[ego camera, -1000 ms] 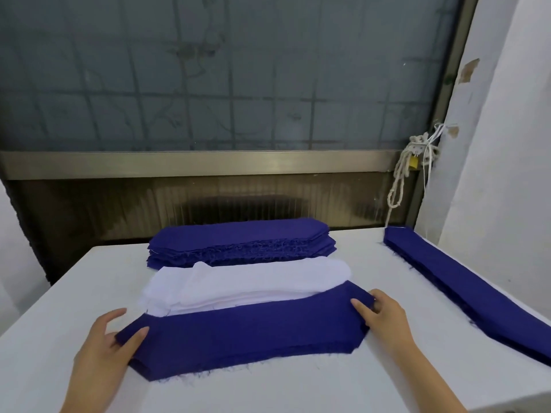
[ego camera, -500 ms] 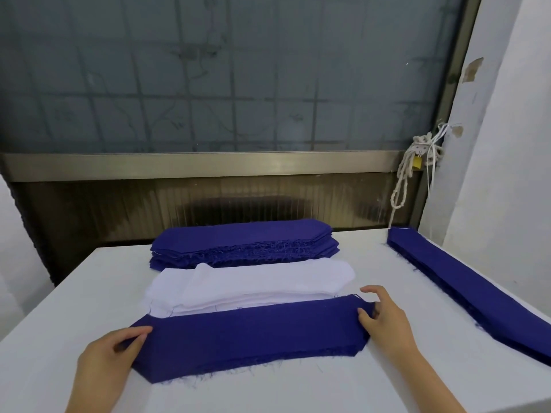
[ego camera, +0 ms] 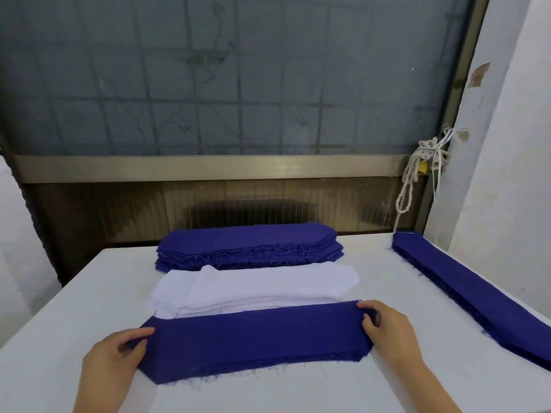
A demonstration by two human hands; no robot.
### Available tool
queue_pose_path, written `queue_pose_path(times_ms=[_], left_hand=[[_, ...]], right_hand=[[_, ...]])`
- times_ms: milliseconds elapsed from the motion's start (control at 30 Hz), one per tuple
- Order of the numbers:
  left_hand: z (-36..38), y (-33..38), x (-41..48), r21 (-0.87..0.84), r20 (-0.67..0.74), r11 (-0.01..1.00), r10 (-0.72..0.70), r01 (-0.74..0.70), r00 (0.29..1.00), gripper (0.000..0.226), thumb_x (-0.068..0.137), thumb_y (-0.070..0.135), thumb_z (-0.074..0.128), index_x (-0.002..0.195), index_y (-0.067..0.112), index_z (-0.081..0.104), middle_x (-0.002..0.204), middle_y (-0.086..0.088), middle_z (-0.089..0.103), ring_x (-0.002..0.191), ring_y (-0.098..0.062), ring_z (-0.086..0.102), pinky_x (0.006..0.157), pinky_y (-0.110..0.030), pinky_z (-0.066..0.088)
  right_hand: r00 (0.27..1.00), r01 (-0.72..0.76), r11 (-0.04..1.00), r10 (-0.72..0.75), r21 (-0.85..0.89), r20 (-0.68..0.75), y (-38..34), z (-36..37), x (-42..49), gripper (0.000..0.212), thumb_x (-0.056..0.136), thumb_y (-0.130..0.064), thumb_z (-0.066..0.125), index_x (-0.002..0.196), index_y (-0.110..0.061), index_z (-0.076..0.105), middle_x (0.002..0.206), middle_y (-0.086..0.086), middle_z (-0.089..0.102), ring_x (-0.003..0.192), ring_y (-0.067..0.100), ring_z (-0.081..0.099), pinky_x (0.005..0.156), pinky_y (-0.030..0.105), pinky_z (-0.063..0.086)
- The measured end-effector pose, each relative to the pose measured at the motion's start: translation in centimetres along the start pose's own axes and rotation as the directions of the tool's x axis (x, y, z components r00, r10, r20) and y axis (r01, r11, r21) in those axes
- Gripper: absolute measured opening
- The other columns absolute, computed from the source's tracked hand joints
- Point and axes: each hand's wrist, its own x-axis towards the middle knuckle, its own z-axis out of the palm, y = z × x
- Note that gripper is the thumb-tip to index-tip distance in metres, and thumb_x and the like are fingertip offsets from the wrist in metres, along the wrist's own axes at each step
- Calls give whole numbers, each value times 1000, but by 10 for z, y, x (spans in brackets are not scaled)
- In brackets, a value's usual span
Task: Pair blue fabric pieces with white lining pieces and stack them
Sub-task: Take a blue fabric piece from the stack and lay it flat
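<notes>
A long blue fabric piece (ego camera: 253, 341) with frayed edges lies on top of a paired stack near the front of the white table (ego camera: 74, 308). My left hand (ego camera: 116, 362) grips its left end, thumb on top. My right hand (ego camera: 387, 329) pinches its right end, fingers curled over the corner. Just behind it lies a pile of white lining pieces (ego camera: 253, 284). Further back sits a thick stack of blue pieces (ego camera: 250, 244).
A long stack of narrow blue strips (ego camera: 477, 296) runs along the table's right edge beside a white wall. A window with frosted glass stands behind the table. A knotted white cord (ego camera: 414, 174) with a padlock hangs at the window frame's right.
Both hands have closed on the ends of the front blue piece. The piece has shifted slightly toward me and lies straighter.
</notes>
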Motion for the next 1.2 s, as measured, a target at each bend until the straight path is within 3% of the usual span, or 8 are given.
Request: queue_pose_path(times_ms=[300,400,467,600,967,1033,1133,1200], left_hand=[[2,-4,1,33,-40,999,-9,10,999,24,81,-4,70,86,19,76,90,-8,68,80,20,51,65,6,33],[1,-5,-1,42,-32,999,16,-15,999,27,81,-4,68,86,21,75,89,-6,68,74,-2,60,69,-6,39],[1,-5,-2,30,-45,999,33,-32,998,31,80,-6,67,84,23,74,88,-5,69,72,-7,59,77,-19,41],[2,-5,0,4,-86,1000,12,-12,996,32,82,-3,68,75,29,72,82,-2,69,69,-8,58,65,6,31],[-1,-9,-1,50,-93,998,47,-43,995,41,79,-7,68,71,34,70,82,1,71,73,-9,62,62,8,31],[-2,-10,-1,70,-90,996,68,-62,994,40,78,-8,67,75,32,71,86,0,70,74,-9,61,67,4,36],[-3,-7,-1,150,-69,984,103,-92,992,35,78,-7,65,90,25,74,96,-4,65,77,-16,59,76,-25,42],[-3,-4,-2,190,-30,969,169,-160,985,39,80,-10,63,99,24,72,105,-5,60,88,-19,56,80,-30,44]], right_hand=[[1000,2,998,-4,-59,-31,-1,1,-1,31,90,-11,54,113,-27,67,64,-17,52,62,1,51,54,10,33],[999,1,998,-3,-56,-39,0,2,0,31,90,-11,54,115,-25,67,76,-16,58,67,2,53,60,14,35],[999,1,998,-4,-65,-41,2,4,0,32,91,-11,54,117,-24,66,97,-8,66,76,6,53,69,17,36],[999,5,997,-9,-79,-46,5,5,0,32,92,-11,53,118,-24,65,112,-3,64,84,9,52,74,19,37],[998,-1,995,-5,-102,-57,8,7,3,31,93,-13,51,120,-22,64,105,-1,59,81,12,52,71,21,38],[998,-4,995,-2,-99,-61,9,7,2,30,93,-13,52,119,-21,64,103,-2,56,79,12,53,70,21,38],[995,10,996,-18,-89,-99,8,6,1,28,89,-10,57,113,-20,67,103,-3,47,87,14,49,70,23,39],[985,59,988,-81,-143,-153,6,5,0,27,84,-6,62,107,-21,68,108,0,46,96,17,41,76,27,39]])
